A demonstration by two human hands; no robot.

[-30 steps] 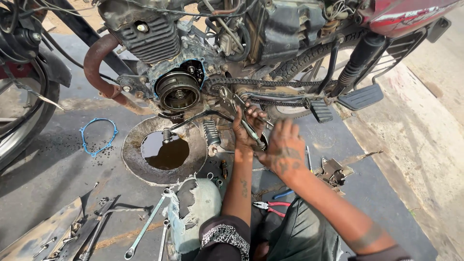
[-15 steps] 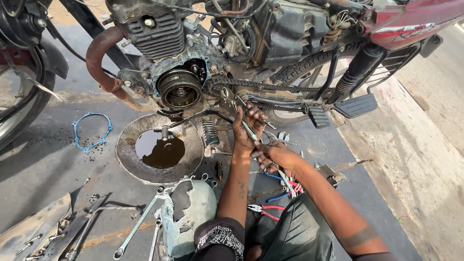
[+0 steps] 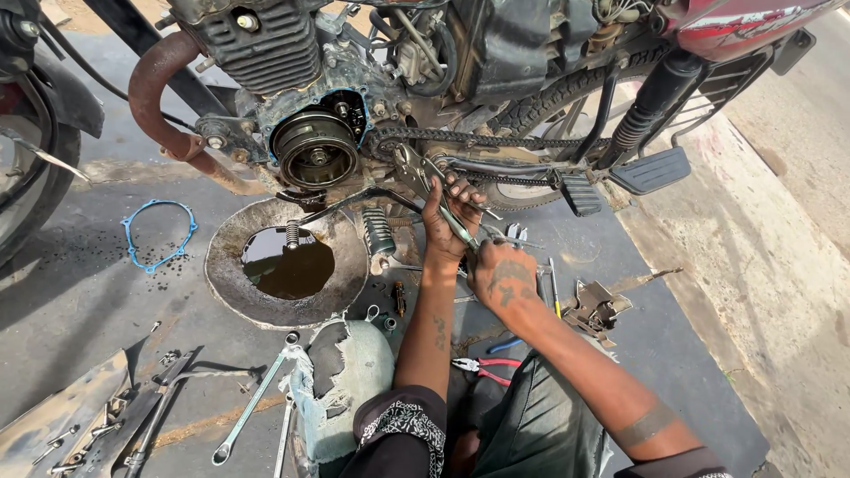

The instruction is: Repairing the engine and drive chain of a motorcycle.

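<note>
Long metal pliers (image 3: 440,196) reach up to the motorcycle's lower frame, with the jaws set just below the drive chain (image 3: 478,139). My left hand (image 3: 450,232) is wrapped round the middle of the pliers. My right hand (image 3: 503,276) grips the handle ends lower down, right beside the left wrist. The open engine side with its round rotor (image 3: 314,152) is to the left of the jaws.
A round pan (image 3: 232,285) of dark oil lies under the engine, next to a coil spring (image 3: 378,230). A blue gasket (image 3: 159,235) lies at left. Wrenches (image 3: 252,407), red-handled pliers (image 3: 485,365) and small parts litter the ground. Footpegs (image 3: 655,168) jut out at right.
Both hands stay on the pliers at the same spot under the chain. My right hand has shifted a little along the handles. The view has swung slightly.
</note>
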